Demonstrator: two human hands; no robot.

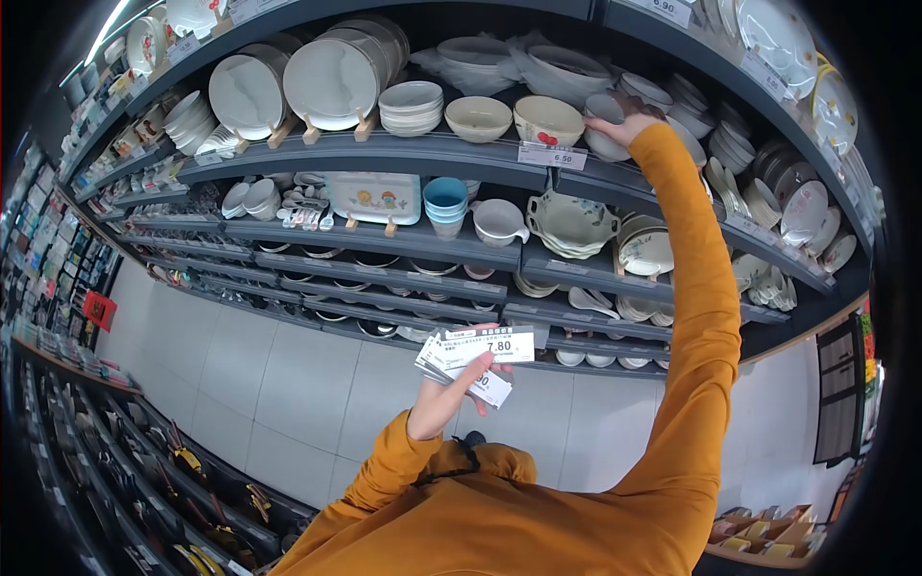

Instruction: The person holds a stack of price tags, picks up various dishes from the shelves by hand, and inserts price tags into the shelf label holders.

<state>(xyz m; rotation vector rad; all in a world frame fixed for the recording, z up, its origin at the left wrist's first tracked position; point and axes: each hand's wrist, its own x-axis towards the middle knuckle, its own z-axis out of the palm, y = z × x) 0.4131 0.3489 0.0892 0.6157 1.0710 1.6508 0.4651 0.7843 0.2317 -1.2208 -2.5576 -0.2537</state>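
Left hand (449, 396) grips price tags (501, 348) (top: "7.80") at 6 o'clock, right hand (629, 119) pinches bowl (607, 147) at 1, near "6.50" label (552, 156).

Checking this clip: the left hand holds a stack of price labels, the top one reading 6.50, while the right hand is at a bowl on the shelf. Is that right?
One detail is off: in the head view, the top label reads 7.80, not 6.50. The left hand does hold the stack, and the right hand is at a bowl on the shelf.
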